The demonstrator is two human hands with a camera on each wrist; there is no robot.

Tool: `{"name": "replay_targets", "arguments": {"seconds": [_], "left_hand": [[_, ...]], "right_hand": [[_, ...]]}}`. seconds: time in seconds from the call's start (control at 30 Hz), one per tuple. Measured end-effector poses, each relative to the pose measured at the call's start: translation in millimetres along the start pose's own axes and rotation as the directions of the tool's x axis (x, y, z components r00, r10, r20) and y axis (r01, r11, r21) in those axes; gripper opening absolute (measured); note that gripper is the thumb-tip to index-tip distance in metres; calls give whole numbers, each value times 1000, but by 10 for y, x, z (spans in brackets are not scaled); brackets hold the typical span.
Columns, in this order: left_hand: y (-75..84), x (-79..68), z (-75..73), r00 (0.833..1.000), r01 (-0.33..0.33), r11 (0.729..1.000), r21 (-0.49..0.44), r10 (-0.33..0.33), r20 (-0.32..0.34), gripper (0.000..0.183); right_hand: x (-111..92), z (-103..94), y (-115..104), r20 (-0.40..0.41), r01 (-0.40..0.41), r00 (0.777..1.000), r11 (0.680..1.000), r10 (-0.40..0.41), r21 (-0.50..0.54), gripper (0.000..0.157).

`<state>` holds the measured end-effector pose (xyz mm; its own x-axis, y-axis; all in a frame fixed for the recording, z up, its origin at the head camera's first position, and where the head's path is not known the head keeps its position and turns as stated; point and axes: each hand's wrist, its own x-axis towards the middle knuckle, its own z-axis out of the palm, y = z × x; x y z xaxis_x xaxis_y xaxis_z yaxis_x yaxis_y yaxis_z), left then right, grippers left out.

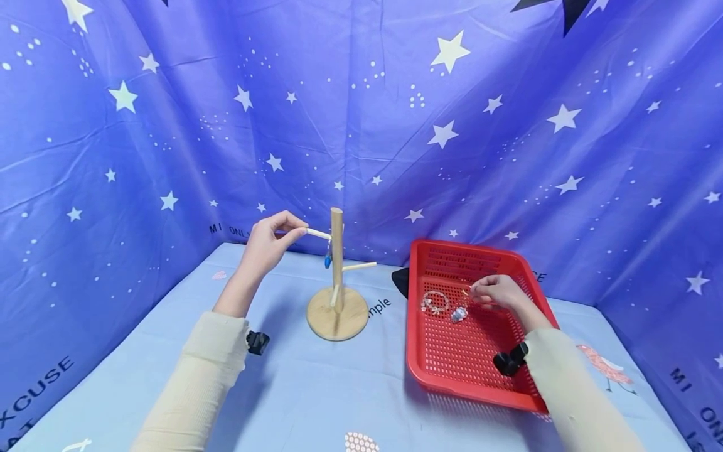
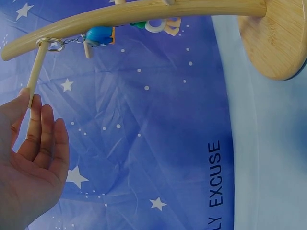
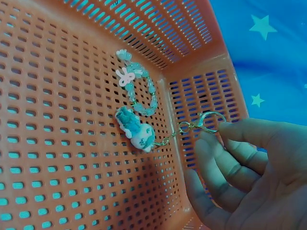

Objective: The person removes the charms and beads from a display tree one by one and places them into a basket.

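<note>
My left hand (image 1: 271,242) pinches the outer end of a thin peg (image 2: 36,72) on an upright wooden stand (image 1: 337,257). Close to the post, the ring of a keychain with a blue figure (image 2: 99,36) hangs on that peg. Over the red basket, my right hand (image 1: 499,294) pinches the gold clasp of another keychain (image 3: 211,122) between thumb and finger. Its chain runs down to a small white and grey figure charm (image 3: 136,129), low in the basket. Beside the charm lies a clear beaded bracelet (image 3: 151,91) with a pale bow.
The red perforated basket (image 1: 415,339) stands right of the stand's round base (image 1: 322,323). A lower peg (image 1: 359,266) points right from the post. Behind the basket's left side is a black object (image 1: 400,280), partly hidden. A starry blue curtain (image 1: 350,113) surrounds the table.
</note>
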<state>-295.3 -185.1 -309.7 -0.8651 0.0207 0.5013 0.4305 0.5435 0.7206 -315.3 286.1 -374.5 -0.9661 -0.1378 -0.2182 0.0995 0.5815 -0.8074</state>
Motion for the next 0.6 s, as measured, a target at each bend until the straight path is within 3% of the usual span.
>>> {"name": "replay_targets", "arguments": {"seconds": [0.4,0.6], "left_hand": [[-7,3,0,1000,-1,1000,-9,1,-1,13],[-17,10,4,1000,-9,1000,-3,9,-2,14]], "right_hand": [[165,21,144,-38,-106,994,994,106,5,21],[200,2,199,-37,-124,992,992,124,6,25]]}}
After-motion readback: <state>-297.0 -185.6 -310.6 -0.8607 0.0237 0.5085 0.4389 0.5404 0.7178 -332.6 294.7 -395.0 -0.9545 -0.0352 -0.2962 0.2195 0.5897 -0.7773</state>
